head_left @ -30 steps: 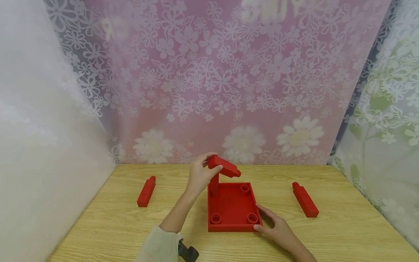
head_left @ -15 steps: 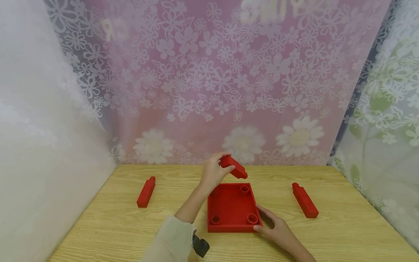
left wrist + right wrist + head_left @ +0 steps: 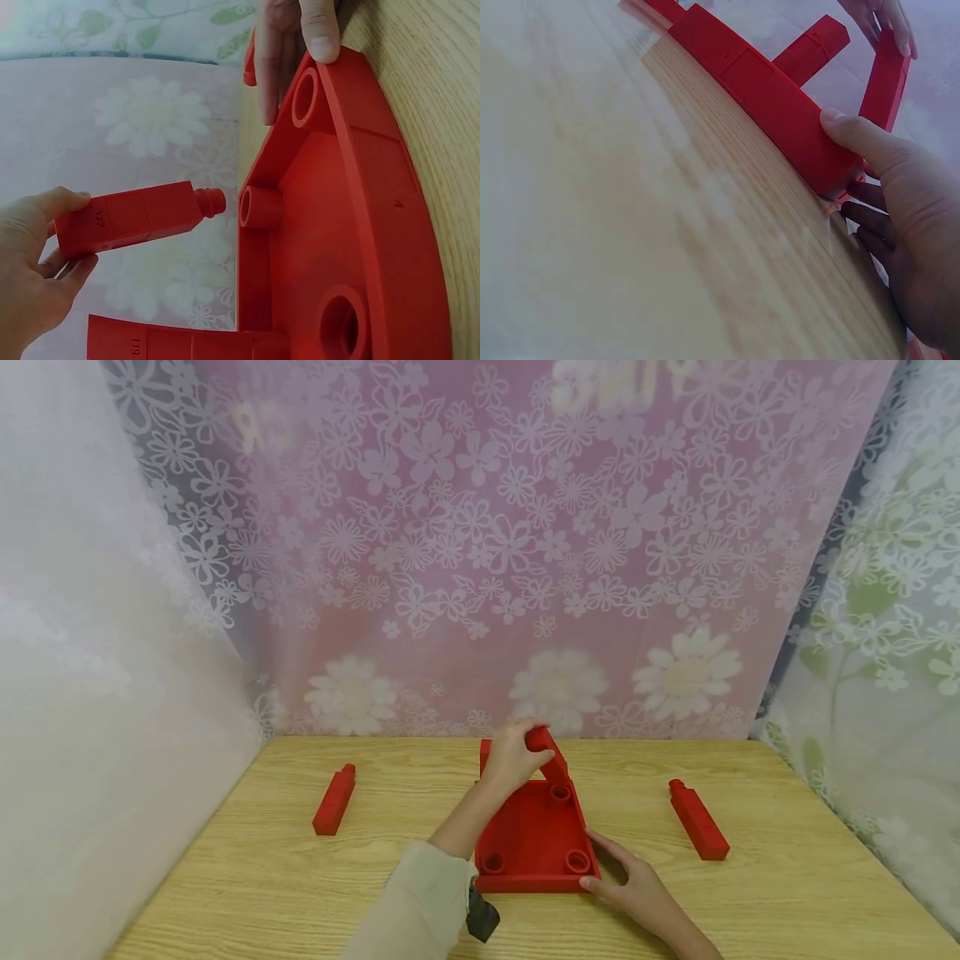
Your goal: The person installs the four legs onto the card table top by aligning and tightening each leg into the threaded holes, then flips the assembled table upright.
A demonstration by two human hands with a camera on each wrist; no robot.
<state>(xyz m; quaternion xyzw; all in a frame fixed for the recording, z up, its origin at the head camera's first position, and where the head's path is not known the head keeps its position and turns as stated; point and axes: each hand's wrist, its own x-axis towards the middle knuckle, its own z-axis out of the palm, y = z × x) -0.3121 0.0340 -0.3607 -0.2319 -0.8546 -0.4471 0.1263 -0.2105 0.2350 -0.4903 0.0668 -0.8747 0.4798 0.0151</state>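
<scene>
My left hand (image 3: 516, 760) pinches the squared end of a red table leg (image 3: 556, 766) over the far right corner of a red, shallow-walled tabletop (image 3: 534, 835). In the left wrist view the leg's ridged round tip (image 3: 212, 201) points at a ring socket (image 3: 262, 208), with a gap between them. A second leg (image 3: 172, 343) stands in the far left corner, partly behind my left hand in the head view. My right hand (image 3: 636, 889) grips the near right corner of the tabletop, thumb on the front wall and fingers along the side.
One loose red leg (image 3: 334, 802) lies on the wooden table (image 3: 247, 877) to the left, another loose leg (image 3: 699, 820) to the right. A flowered curtain (image 3: 480, 568) hangs behind the table, and pale sheets flank both sides.
My left hand has moved right with the leg, from over the far left corner to the far right. The leg now tilts more steeply downward. My right hand has stayed at its corner.
</scene>
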